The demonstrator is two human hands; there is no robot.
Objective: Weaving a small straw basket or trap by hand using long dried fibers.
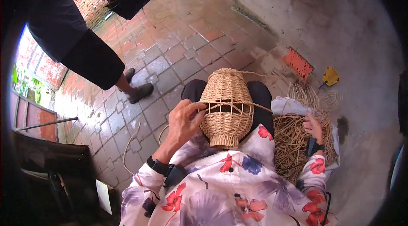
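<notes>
A tan woven basket (227,88), shaped like a vase, lies across my lap with its narrow neck toward me. Around its middle runs an open band where the upright ribs show, crossed by a twisted cord. At the left edge of that band my left hand (183,119) is closed, thumb and fingers pinching the basket's side. Off to the right, my right hand (313,127) is over a heap of loose cord (293,141) in a white sack (289,106). Its fingers look slightly apart, with nothing visible in them. Loose cord ends stick out from the basket on the right.
An orange perforated plastic piece (298,63) and a yellow item (330,76) lie by the concrete wall (314,13). Another person (91,56) stands at the left on the paved floor (170,56). A loose strand (130,147) lies left of my knee.
</notes>
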